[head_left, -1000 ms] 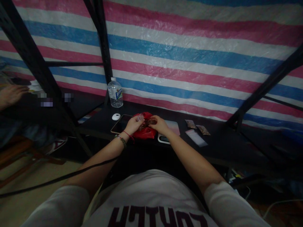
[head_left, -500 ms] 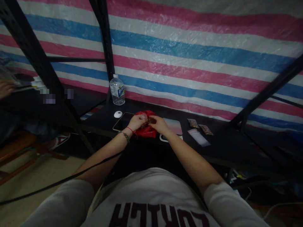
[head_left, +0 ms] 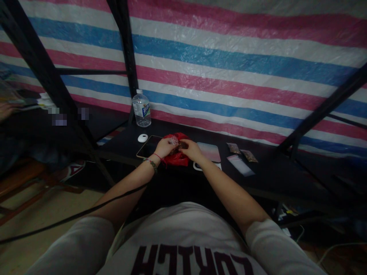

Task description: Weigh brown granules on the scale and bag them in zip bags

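Note:
A red plastic bag (head_left: pixel 180 159) lies crumpled on the black table in front of me, with small brown pieces (head_left: pixel 182 145) showing in its middle. My left hand (head_left: pixel 165 147) is closed on a small clear plastic bag (head_left: pixel 173 140) above the red one. From the other side my right hand (head_left: pixel 191 150) reaches in, its fingers bent and pinched on the brown pieces beside the clear bag's mouth. Its fingertips are partly hidden. On the right lie two small filled packets (head_left: pixel 233 148) of brown bits and a stack of flat clear bags (head_left: pixel 241 165).
A phone (head_left: pixel 149 147) lies left of the red bag, near a white oval case (head_left: pixel 142 138) and a clear bottle (head_left: pixel 141 109). Another flat pinkish device (head_left: pixel 210 152) sits to the right. Black rack posts (head_left: pixel 130 76) stand at both sides. At far left is another person's hand (head_left: pixel 5 110).
My two hands stay over the red bag with only slight finger movement. The other person's hand at far left has shifted a little downward.

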`<state>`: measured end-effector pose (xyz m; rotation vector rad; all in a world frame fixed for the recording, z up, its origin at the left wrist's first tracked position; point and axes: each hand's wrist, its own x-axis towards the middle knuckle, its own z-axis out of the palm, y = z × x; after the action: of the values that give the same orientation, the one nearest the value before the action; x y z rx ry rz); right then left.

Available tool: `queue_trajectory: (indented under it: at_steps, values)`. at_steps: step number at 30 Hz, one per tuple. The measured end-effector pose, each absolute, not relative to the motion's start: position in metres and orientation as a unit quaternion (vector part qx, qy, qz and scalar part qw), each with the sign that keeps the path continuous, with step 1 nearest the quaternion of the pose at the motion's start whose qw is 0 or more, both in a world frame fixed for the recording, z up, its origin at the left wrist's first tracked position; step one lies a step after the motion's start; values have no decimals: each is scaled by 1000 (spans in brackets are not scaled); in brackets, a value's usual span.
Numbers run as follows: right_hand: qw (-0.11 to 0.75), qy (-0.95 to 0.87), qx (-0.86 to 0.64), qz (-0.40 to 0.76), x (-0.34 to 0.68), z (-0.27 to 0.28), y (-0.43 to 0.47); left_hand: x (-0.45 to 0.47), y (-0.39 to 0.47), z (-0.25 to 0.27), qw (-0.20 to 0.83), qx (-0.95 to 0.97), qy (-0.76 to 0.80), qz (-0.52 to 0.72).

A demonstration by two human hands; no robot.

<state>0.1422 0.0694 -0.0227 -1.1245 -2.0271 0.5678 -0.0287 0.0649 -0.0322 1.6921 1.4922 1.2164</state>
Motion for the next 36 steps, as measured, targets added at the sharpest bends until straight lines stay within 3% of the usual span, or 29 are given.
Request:
queue_trajectory:
  at_steps: [14, 20, 26, 32, 36]
  values:
    - [450, -717, -466, 257, 167, -24, 77, -31, 63, -27, 257, 627, 553, 484]
    - [456, -710, -509, 168, 216, -25, 80, -29, 57, -22, 247, 613, 555, 506]
    - [438, -689, -573, 75, 264, -27, 74, -15, 43, -17, 300, 618, 488, 539]
    - [374, -706, -594, 90, 282, -35, 65, 7, 22, -7, 359, 641, 400, 547]
    - [451, -693, -562, 31, 283, -14, 48, 16, 3, 3, 367, 680, 360, 522]
